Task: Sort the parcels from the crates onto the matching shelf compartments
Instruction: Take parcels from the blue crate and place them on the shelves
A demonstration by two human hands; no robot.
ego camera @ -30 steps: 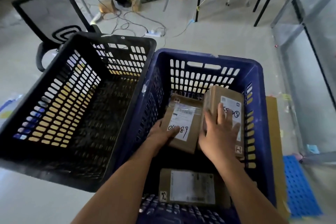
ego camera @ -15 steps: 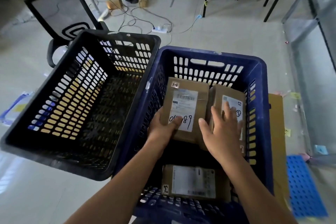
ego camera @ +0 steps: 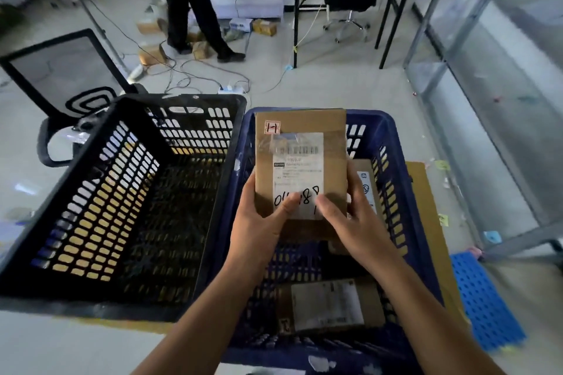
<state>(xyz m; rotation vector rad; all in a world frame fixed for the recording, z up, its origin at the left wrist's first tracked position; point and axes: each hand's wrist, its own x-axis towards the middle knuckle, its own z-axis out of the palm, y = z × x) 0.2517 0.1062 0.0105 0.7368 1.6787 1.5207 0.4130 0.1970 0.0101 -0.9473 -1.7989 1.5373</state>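
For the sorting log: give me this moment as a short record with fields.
held parcel: brown box, raised above the blue crate
sticker: marked H, on the held parcel's top left corner
left hand: grips its lower left edge
right hand: grips its lower right edge
near parcel: at the crate's near end
far parcel: partly hidden behind the right hand
black crate: left of the blue crate

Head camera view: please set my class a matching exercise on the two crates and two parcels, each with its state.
Things: 1 black plastic crate; 2 blue plastic crate; 3 brown cardboard parcel with H sticker; 4 nearest brown cardboard parcel.
States: A lying flat in a crate; B held by left hand and right hand; C no parcels visible inside; D contains parcels.
Pairs: 1-C, 2-D, 3-B, 4-A.
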